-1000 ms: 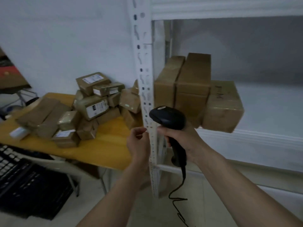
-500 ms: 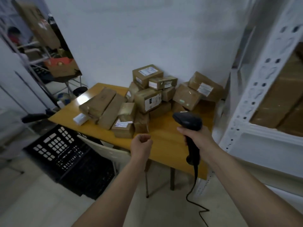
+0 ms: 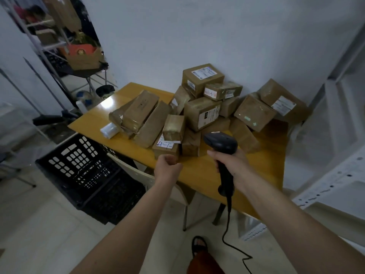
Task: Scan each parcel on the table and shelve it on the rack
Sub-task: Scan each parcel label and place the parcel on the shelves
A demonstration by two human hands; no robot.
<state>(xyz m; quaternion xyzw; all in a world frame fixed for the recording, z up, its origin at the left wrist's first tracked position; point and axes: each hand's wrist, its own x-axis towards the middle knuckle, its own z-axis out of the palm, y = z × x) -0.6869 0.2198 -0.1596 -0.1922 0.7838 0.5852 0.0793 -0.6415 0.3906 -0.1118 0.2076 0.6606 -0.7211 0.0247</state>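
The right hand point(image 3: 230, 165) grips the scanner point(image 3: 221, 144); left hand point(image 3: 167, 169) fingers curled, empty. Parcels point(image 3: 203, 113) are piled on the surface at 12 o'clock (many remain): take the nearest one with its label toward the scanner.

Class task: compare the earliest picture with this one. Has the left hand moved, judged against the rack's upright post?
Yes. The left hand no longer pinches the rack post; it now hangs curled and empty above the table edge, near the small handwritten-label parcel.
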